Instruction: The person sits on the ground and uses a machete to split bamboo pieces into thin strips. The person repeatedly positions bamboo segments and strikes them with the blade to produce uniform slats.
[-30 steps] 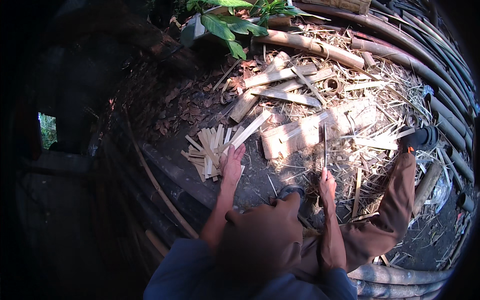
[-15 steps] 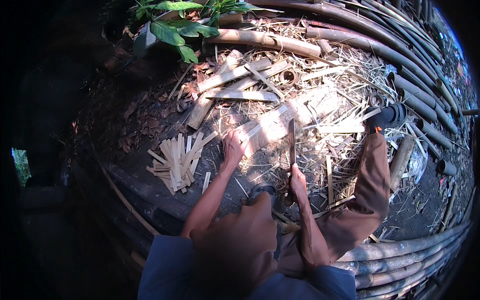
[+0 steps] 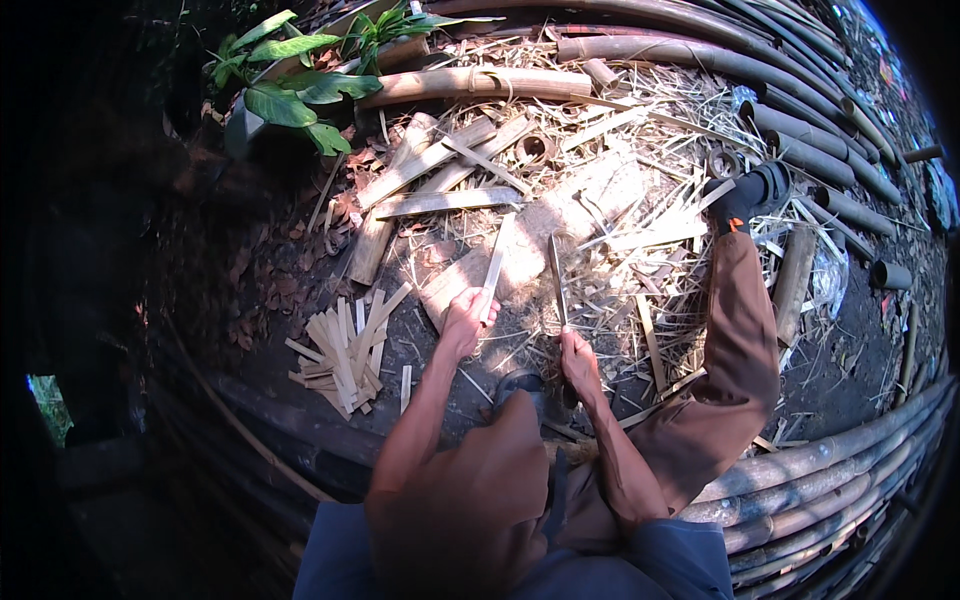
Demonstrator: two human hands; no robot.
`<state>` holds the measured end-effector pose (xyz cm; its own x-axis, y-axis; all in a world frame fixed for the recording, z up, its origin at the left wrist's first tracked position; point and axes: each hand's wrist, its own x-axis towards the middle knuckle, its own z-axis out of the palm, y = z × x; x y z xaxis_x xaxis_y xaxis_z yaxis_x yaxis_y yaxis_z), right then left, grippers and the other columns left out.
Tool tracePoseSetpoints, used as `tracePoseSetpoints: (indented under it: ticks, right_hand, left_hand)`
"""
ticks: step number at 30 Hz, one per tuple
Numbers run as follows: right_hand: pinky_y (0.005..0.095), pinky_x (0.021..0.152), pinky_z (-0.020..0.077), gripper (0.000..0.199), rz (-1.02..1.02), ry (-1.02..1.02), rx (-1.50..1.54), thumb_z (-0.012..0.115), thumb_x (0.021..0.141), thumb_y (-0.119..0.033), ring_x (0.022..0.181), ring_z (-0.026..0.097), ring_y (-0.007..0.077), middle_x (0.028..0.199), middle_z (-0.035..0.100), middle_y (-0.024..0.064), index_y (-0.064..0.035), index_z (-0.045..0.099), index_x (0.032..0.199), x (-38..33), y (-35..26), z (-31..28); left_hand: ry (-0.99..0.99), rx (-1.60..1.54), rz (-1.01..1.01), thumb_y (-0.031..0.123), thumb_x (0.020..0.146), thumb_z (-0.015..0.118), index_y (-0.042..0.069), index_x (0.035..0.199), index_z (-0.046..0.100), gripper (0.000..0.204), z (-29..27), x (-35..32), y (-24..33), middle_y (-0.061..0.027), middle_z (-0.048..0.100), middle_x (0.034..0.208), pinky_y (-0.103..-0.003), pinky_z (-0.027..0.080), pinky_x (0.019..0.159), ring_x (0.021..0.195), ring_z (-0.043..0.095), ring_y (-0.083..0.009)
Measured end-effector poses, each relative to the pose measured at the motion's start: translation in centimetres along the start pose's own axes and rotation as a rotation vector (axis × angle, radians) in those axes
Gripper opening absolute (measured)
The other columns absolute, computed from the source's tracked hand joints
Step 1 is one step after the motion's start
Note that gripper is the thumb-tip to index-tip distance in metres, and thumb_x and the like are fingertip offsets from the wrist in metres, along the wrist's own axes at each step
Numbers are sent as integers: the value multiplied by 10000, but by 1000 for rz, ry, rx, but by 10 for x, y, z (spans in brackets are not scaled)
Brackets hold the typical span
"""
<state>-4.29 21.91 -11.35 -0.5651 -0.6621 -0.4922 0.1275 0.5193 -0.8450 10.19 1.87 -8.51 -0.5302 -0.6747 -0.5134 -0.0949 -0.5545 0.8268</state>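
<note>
Closed round the lower end of a pale bamboo strip (image 3: pixel 497 256), my left hand (image 3: pixel 466 320) is over the near end of a flat wooden board (image 3: pixel 455 287). The strip points up and away from me, slightly tilted to the right. My right hand (image 3: pixel 578 358) grips a long-bladed knife (image 3: pixel 557 270) by its handle, the blade pointing away from me. Strip and blade are apart. To the left of my left hand, a fanned pile of short bamboo strips (image 3: pixel 345 350) lies on the dark ground.
Split bamboo pieces (image 3: pixel 430 165) lie crossed beyond the board. Shavings (image 3: pixel 640 290) litter the ground around my outstretched right leg (image 3: pixel 740 340). Bamboo poles (image 3: pixel 690 60) are stacked at the far side, with more poles (image 3: pixel 830 470) at the near right. A leafy plant (image 3: pixel 290 90) grows at the far left.
My left hand has drawn back toward me and raised the bamboo strip off the board. The knife stays in my right hand, nearly as before. The whole view has shifted slightly.
</note>
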Motion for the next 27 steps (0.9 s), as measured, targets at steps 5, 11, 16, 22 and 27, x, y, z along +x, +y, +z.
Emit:
tracePoseSetpoints:
  ticks: [5,11,16,22,27]
  right_hand:
    - [333,597,415,499,4,36,-51,397,1017,-464,606,480,138,655,506,43,-27,598,886,-5,-18,-5]
    - [344,623,432,462,-77,22,-105,407,1016,-443,634,490,151,699,555,64,-20,571,925,-12,-27,-2]
    - [339,616,464,492,-72,3,-108,510,978,-332,596,542,170,645,557,117,-103,459,1410,-33,-77,-19]
    - [283,551,439,595,-153,-151,77,534,963,-277,550,491,90,651,556,26,-149,327,1506,-40,-154,-34]
    - [238,474,376,575,-157,-182,219,464,1016,-334,509,431,45,596,448,-36,-122,281,1519,-33,-192,-33]
  left_hand:
    - [-58,-96,185,154,994,510,3,1284,399,345,50,-37,33,-164,603,1074,-310,524,789,891,624,-199]
    - [-33,-194,388,184,987,558,-2,1282,452,364,62,35,92,-176,626,1124,-390,539,893,1041,634,-274]
    - [135,92,500,189,988,554,-54,1266,468,379,58,48,85,-168,621,1171,-342,495,940,1045,626,-237]
    - [199,209,893,146,960,434,-28,1177,582,315,75,52,82,-85,675,945,-271,453,706,739,554,-126]
    - [-39,-368,559,511,1000,324,1,1169,620,613,97,45,83,10,556,755,-250,391,777,790,511,-127]
